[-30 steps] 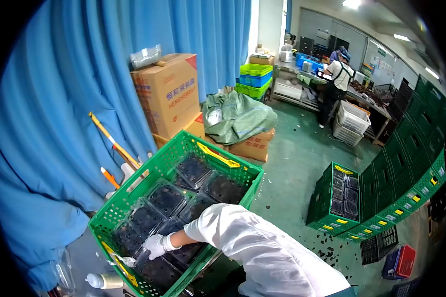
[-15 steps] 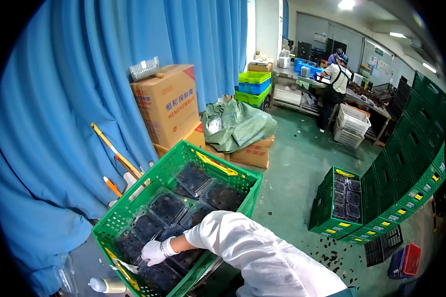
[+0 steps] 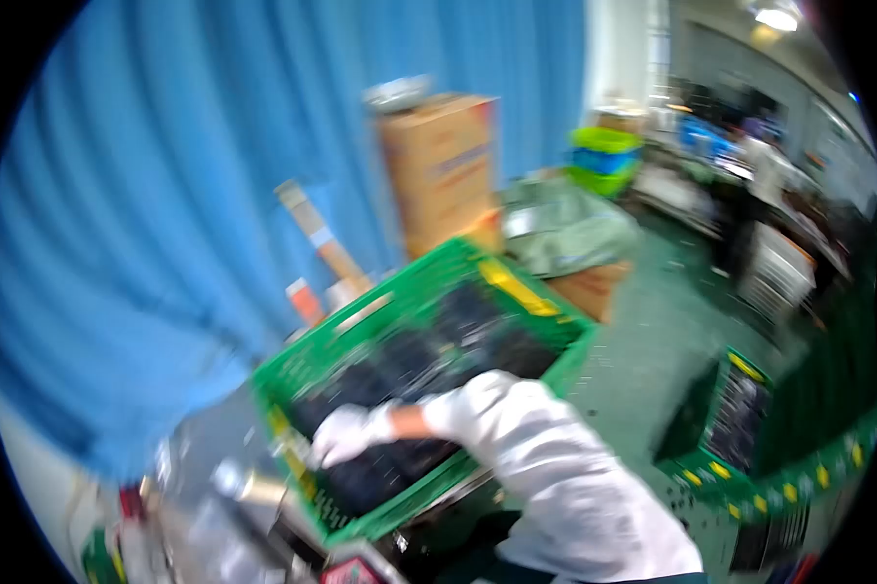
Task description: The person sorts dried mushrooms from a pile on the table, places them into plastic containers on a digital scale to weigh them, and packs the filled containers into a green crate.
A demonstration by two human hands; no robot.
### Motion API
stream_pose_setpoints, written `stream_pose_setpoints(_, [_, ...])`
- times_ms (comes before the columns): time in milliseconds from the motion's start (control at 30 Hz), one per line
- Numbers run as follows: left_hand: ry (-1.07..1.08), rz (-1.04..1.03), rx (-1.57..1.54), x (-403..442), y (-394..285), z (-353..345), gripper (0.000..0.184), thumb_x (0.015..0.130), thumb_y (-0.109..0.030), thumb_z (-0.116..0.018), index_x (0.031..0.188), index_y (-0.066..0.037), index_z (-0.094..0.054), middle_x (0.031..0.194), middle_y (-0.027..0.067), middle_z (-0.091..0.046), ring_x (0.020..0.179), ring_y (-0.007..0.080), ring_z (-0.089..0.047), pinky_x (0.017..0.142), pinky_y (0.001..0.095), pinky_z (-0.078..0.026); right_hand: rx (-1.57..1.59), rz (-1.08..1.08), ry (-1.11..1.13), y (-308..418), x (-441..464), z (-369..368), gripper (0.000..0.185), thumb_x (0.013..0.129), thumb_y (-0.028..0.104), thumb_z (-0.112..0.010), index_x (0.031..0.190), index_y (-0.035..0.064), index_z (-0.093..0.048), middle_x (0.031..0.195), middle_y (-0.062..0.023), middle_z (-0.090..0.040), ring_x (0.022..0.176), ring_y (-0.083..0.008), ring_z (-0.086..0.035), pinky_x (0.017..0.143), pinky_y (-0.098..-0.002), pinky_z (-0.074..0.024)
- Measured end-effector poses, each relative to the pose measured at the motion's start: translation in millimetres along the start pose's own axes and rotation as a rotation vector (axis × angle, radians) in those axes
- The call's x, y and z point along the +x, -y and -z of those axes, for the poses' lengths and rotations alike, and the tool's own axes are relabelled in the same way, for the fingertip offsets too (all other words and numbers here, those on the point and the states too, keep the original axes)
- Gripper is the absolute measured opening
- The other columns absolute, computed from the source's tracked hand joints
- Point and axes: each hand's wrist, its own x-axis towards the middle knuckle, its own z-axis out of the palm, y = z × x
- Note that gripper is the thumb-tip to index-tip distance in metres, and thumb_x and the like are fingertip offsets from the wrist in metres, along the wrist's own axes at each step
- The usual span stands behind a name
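My right hand [image 3: 346,435], in a white glove, reaches into a green plastic crate [image 3: 424,511] near its left end. Clear plastic boxes of dark contents [image 3: 404,360] fill the crate's bottom in rows. The hand is over the boxes at the near left, close to the yellow handle [image 3: 292,448]. Motion blurs the fingers, so I cannot make out whether they hold a box. My left hand is out of view.
Behind the crate stand a cardboard carton [image 3: 443,170] and a green sack [image 3: 580,229], with a blue curtain [image 3: 215,146] at the left. Another filled green crate [image 3: 735,419] sits on the floor at right. A co-worker [image 3: 765,180] stands at a far table.
The view has swung left and down, so the crate appears further right and a cluttered area shows at lower left. My right hand remains over the crate's left end.
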Motion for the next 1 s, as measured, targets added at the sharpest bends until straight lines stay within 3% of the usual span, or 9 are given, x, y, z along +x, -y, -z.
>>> stream_pose_setpoints(233, [-0.272, 0.11, 0.38, -110.9, 39.9, 58.7, 0.034, 0.086, -0.011, -0.059, 0.119, -0.004, -0.055, 0.106, 0.0165, -0.06, 0.089, 0.0291, -0.061, 0.08, 0.0378, -0.05, 0.204, 0.154, -0.042, 63.9, 113.4, 10.2, 0.028, 0.087, 0.033, -0.061, 0.099, 0.0088, -0.068, 0.094, -0.0088, -0.069, 0.084, -0.0235, -0.067, 0.076, -0.0344, -0.052])
stream_pose_setpoints(300, [-0.614, 0.592, -0.598, -123.0, 56.3, 54.9, 0.028, 0.09, -0.011, -0.055, 0.115, 0.0, -0.057, 0.104, 0.0155, -0.062, 0.089, 0.0272, -0.061, 0.082, 0.037, -0.049, 0.294, 0.205, 0.014, 110.1, 147.4, -10.7, 0.027, 0.087, 0.032, -0.061, 0.099, 0.0079, -0.067, 0.093, -0.0092, -0.068, 0.082, -0.024, -0.067, 0.076, -0.0348, -0.0518])
stream_pose_setpoints(333, [-0.569, 0.359, -0.036, -138.9, 69.7, 62.5, 0.023, 0.094, -0.012, -0.051, 0.11, 0.003, -0.059, 0.102, 0.015, -0.064, 0.09, 0.0254, -0.061, 0.084, 0.0354, -0.048, 0.356, 0.339, -0.048, 121.7, 169.6, -44.4, 0.027, 0.085, 0.032, -0.06, 0.1, 0.0101, -0.065, 0.091, -0.0106, -0.066, 0.086, -0.0273, -0.065, 0.076, -0.038, -0.0507])
stream_pose_setpoints(433, [-0.759, 0.395, -0.084, -177.9, 79.5, 56.5, 0.023, 0.094, -0.012, -0.052, 0.113, -0.003, -0.062, 0.105, 0.0169, -0.064, 0.095, 0.0244, -0.06, 0.087, 0.0337, -0.047, 0.073, 0.462, 0.046, 175.2, 205.0, -108.7, 0.035, 0.084, 0.033, -0.06, 0.109, 0.0076, -0.059, 0.105, -0.0118, -0.061, 0.095, -0.0306, -0.059, 0.082, -0.0424, -0.048])
stream_pose_setpoints(467, [-0.859, 0.388, -0.337, -190.4, 83.2, 51.3, 0.025, 0.094, -0.009, -0.054, 0.116, 0.002, -0.057, 0.098, 0.0095, -0.065, 0.089, 0.0182, -0.062, 0.082, 0.0304, -0.049, -0.091, 0.565, 0.121, 183.6, 217.1, -134.2, 0.036, 0.086, 0.03, -0.056, 0.115, 0.0099, -0.061, 0.11, -0.0092, -0.061, 0.098, -0.0308, -0.058, 0.085, -0.0416, -0.0475])
stream_pose_setpoints(533, [-0.974, 0.401, -0.177, -203.3, 76.9, 41.2, 0.021, 0.092, -0.009, -0.054, 0.108, 0.003, -0.062, 0.097, 0.0113, -0.067, 0.091, 0.0175, -0.062, 0.083, 0.0288, -0.049, -0.041, 0.812, -0.126, 184.4, 236.0, -196.4, 0.046, 0.086, 0.039, -0.053, 0.119, 0.0067, -0.058, 0.111, -0.0142, -0.062, 0.096, -0.0314, -0.059, 0.084, -0.0429, -0.0469])
stream_pose_setpoints(633, [-1.091, 0.515, -0.064, -215.3, 40.0, 37.0, 0.021, 0.09, -0.01, -0.057, 0.108, -0.002, -0.065, 0.104, 0.0093, -0.068, 0.097, 0.0161, -0.063, 0.086, 0.0275, -0.048, -0.268, 0.575, 0.555, 210.1, 246.8, -226.4, 0.053, 0.089, 0.051, -0.042, 0.082, 0.0046, -0.068, 0.082, -0.0157, -0.067, 0.078, -0.033, -0.063, 0.074, -0.0443, -0.0469])
stream_pose_setpoints(700, [-1.182, 0.524, -0.099, -226.5, 42.2, 28.4, 0.022, 0.091, -0.012, -0.058, 0.109, -0.003, -0.065, 0.105, 0.0084, -0.068, 0.098, 0.0156, -0.062, 0.088, 0.0272, -0.047, -0.312, 0.566, 0.461, 199.8, 248.9, -256.2, 0.05, 0.093, 0.042, -0.035, 0.085, 0.0085, -0.072, 0.085, -0.0153, -0.069, 0.081, -0.0354, -0.065, 0.074, -0.0468, -0.0487])
stream_pose_setpoints(1000, [-1.302, 0.572, -0.077, -243.2, 40.9, 27.7, 0.024, 0.092, -0.022, -0.056, 0.11, -0.008, -0.064, 0.108, 0.0087, -0.066, 0.102, 0.0233, -0.063, 0.089, 0.0322, -0.048, -0.105, 0.539, 0.17, 157.7, 321.5, -290.3, 0.022, 0.079, 0.024, -0.059, 0.08, 0.004, -0.067, 0.081, -0.0203, -0.064, 0.077, -0.0357, -0.063, 0.072, -0.0446, -0.0487])
